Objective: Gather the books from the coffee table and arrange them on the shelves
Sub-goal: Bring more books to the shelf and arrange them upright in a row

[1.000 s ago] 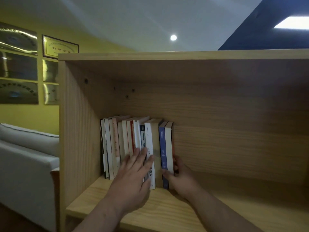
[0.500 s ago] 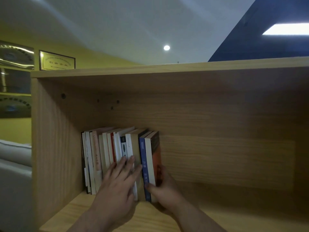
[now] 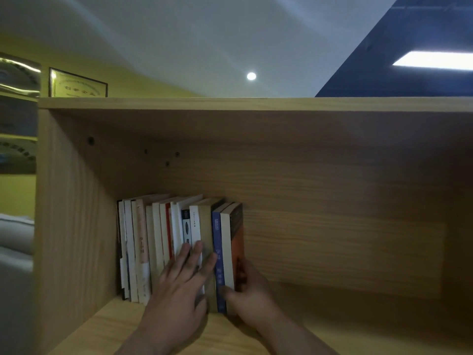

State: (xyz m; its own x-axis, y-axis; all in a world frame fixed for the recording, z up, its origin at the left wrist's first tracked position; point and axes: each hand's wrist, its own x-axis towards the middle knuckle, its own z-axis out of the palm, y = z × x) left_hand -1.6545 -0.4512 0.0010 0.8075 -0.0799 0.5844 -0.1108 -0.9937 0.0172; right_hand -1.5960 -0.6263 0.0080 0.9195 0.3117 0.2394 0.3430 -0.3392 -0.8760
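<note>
Row of upright paperback books [image 3: 153, 247] stands at the left end of the pale wooden shelf compartment [image 3: 332, 252], tight to its side wall. Left hand [image 3: 176, 298] lies flat, fingers straight and slightly spread, pressing the middle spines. Right hand [image 3: 253, 301] clasps the row's right end, thumb across the spine fronts and fingers against the orange cover.

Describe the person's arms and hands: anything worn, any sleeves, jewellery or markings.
The left hand and right hand are bare: no gloves, and no rings or watch that the dim light shows. The left forearm and right forearm are bare too, with no sleeve in view. No markings can be made out.
</note>
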